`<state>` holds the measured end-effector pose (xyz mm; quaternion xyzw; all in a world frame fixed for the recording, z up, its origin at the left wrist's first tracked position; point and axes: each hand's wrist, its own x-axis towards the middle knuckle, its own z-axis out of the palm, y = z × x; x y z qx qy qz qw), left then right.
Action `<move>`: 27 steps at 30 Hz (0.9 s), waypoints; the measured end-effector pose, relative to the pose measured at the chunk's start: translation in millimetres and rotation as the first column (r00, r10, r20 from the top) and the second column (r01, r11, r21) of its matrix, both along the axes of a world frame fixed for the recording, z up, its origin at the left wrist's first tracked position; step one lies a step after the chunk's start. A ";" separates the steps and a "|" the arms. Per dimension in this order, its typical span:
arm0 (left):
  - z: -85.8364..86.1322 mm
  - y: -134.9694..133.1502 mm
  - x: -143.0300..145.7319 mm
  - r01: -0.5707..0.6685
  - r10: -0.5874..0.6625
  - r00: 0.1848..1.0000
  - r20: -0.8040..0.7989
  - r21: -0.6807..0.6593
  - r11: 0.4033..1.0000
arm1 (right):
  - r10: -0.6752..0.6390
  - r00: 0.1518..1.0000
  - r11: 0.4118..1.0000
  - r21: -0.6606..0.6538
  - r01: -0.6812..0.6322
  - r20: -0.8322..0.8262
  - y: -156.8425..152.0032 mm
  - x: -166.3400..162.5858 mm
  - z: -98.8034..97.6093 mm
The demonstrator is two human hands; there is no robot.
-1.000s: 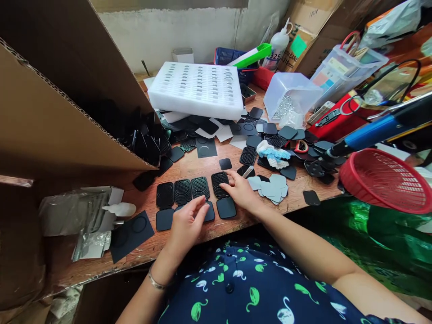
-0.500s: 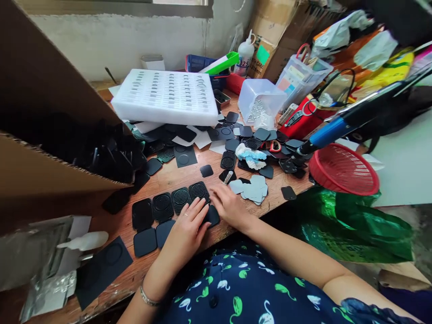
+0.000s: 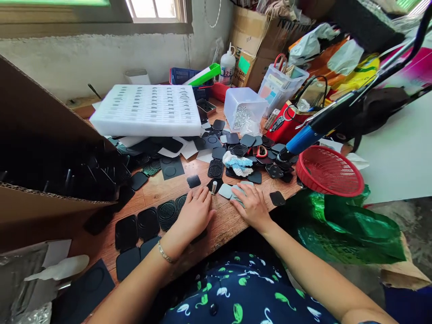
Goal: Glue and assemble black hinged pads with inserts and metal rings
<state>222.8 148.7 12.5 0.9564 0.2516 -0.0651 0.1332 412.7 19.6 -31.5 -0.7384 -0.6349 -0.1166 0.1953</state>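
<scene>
Desk: one, running beneath your work. On it, one cardboard box to the left, holding black pieces, count not possible. One white foam block at the back; one red basket at the right edge; one tipped clear tub behind the clutter. Your left hand lies flat, fingers extended, over the near row of black cases; four upper halves show, hand and forearm blocking the rest. Your right hand, fingers spread, touches pale squares; pinched or not, cannot tell; overlapped, uncountable. One small tube between your hands.
</scene>
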 end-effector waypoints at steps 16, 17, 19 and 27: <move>-7.8 -12.5 -1.1 -0.026 0.026 1.000 0.003 0.085 0.996 | 0.245 0.797 0.967 0.080 -0.242 -0.552 63.9 -19.4 14.5; -8.3 -13.4 -1.8 -0.029 0.028 1.000 0.005 0.086 0.996 | 0.246 0.787 0.962 0.045 -0.269 -0.566 70.0 -20.7 12.0; -10.1 -14.3 -2.8 -0.031 0.031 1.000 0.003 0.083 0.996 | 0.236 0.787 0.954 -0.017 -0.298 -0.570 77.9 -20.5 7.6; -11.5 2.7 12.6 -0.038 0.040 0.999 -0.019 0.079 0.996 | 0.133 0.799 0.971 -0.086 -0.224 -0.586 96.0 -9.7 12.8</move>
